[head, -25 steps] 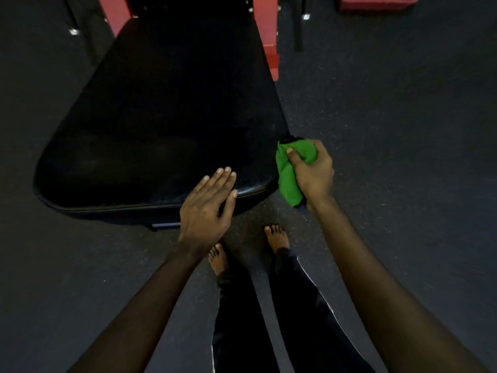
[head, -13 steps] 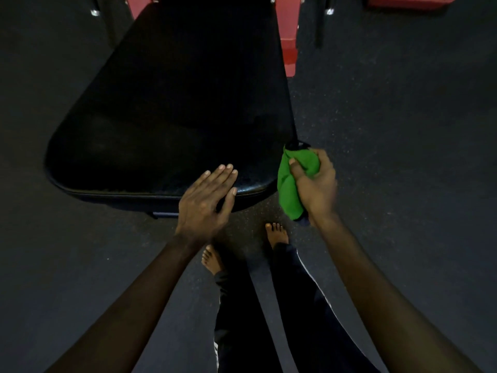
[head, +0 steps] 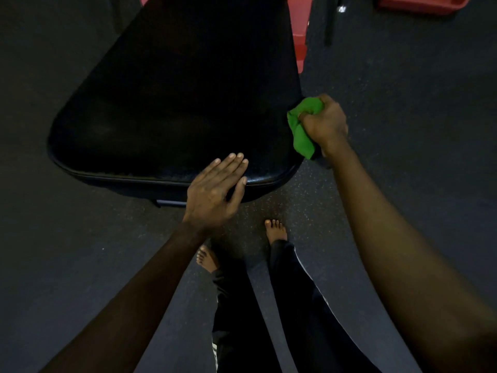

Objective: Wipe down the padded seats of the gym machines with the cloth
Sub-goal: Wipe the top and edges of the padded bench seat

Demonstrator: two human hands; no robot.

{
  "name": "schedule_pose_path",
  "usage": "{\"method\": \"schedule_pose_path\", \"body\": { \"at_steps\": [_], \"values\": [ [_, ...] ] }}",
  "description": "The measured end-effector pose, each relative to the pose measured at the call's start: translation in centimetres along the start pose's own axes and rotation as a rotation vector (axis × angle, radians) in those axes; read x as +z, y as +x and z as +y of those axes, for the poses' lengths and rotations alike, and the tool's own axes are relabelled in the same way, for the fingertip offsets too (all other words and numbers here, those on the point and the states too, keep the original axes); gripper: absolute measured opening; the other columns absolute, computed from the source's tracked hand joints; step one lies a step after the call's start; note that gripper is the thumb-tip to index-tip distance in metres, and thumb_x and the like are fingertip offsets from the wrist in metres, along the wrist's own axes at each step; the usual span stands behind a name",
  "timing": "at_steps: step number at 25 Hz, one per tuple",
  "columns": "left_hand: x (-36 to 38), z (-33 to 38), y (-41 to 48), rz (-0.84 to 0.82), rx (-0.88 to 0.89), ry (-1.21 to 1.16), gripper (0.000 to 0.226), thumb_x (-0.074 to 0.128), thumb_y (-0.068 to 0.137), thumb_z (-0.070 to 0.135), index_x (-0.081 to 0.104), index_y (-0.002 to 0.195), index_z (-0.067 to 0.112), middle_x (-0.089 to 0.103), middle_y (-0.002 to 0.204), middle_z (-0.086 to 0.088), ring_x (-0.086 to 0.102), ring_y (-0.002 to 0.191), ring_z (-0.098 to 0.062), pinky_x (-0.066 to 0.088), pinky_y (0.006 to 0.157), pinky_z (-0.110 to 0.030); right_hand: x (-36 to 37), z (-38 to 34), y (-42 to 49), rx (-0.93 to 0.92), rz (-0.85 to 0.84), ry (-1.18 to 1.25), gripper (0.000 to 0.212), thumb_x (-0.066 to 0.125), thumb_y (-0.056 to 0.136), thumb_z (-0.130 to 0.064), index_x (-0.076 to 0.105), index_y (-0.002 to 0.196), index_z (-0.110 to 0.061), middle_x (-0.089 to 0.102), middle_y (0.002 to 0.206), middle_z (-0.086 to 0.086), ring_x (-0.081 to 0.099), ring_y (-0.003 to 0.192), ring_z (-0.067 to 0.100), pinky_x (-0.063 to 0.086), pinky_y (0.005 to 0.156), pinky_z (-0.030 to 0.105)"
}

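Green cloth [head: 301, 135], bunched into a wad and gripped in the right hand [head: 326, 123], whose fingers and thumb are curled tightly round it. A fold of the fabric hangs below the fist. Cloth and fist sit at the right-hand edge of the padded seat [head: 174, 103], near its front corner, with the upper part of the cloth against the seat's side. How firmly it bears on the upholstery cannot be told.

Left hand [head: 212, 192]: fingers straight and held together, thumb spread to the side, holding nothing. It lies flat on the near edge of the seat, fingertips on the top surface and palm over the rim.

Seat: black and slightly glossy, broad at the near end and narrowing away from the viewer, with a raised seam running round the front rim.

Past the seat's far right side stands a red frame member [head: 300, 47], and just beside it a dark upright post [head: 329, 22]. A red base [head: 422, 4] is cut off by the top right corner.

Floor [head: 416, 103]: dark, finely speckled. On it, in front of the seat, stand two bare feet, the right foot [head: 275, 230] ahead of the left foot [head: 207, 261], below dark trousers [head: 295, 305] with a pale side stripe.
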State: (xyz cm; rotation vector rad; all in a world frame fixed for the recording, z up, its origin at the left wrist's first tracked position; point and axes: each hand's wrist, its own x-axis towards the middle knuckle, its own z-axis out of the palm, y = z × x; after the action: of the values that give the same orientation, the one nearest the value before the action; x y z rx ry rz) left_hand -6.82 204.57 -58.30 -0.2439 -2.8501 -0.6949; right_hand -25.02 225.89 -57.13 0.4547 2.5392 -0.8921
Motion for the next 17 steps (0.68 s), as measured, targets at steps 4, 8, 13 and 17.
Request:
{"method": "schedule_pose_path", "body": {
  "at_steps": [4,8,13,17],
  "values": [
    [-0.3,-0.2,0.2,-0.067,0.006,-0.009,0.037,0.050,0.105,0.026,0.060,0.136,0.008,0.057,0.142,-0.007,0.048,0.137,-0.015,0.036,0.117,-0.034,-0.2,1.3,-8.9,-0.189,-0.011,-0.053,0.039,0.069,0.091,-0.027,0.058,0.129,-0.030,0.043,0.116,-0.005,0.048,0.090,0.010,0.038,0.068,0.015],
    [-1.9,-1.0,0.0,-0.081,-0.029,-0.013,0.042,0.046,0.106,0.025,0.052,0.142,0.006,0.048,0.149,-0.009,0.040,0.143,-0.017,0.028,0.121,-0.036,1.4,0.3,-10.1,-0.369,0.035,-0.108,0.042,0.069,0.088,-0.026,0.057,0.128,-0.034,0.050,0.120,0.003,0.057,0.101,0.024,0.048,0.082,0.032],
    [-5.9,-6.8,-1.1,0.002,-0.213,0.120,0.043,0.044,0.106,0.021,0.047,0.146,0.002,0.044,0.152,-0.013,0.037,0.145,-0.023,0.024,0.123,-0.039,2.5,-3.8,-6.2,-0.237,0.011,-0.283,0.037,0.067,0.091,-0.029,0.057,0.126,-0.025,0.053,0.125,0.010,0.062,0.104,0.033,0.046,0.083,0.035],
    [-7.3,-10.4,-2.3,-0.061,-0.269,0.158,0.046,0.036,0.108,0.026,0.045,0.147,0.002,0.043,0.153,-0.015,0.035,0.146,-0.024,0.023,0.123,-0.040,5.7,-6.9,-13.1,-0.457,-0.110,-0.324,0.044,0.070,0.089,-0.026,0.054,0.131,-0.027,0.050,0.125,0.008,0.062,0.100,0.031,0.056,0.082,0.039]
  ]
}}
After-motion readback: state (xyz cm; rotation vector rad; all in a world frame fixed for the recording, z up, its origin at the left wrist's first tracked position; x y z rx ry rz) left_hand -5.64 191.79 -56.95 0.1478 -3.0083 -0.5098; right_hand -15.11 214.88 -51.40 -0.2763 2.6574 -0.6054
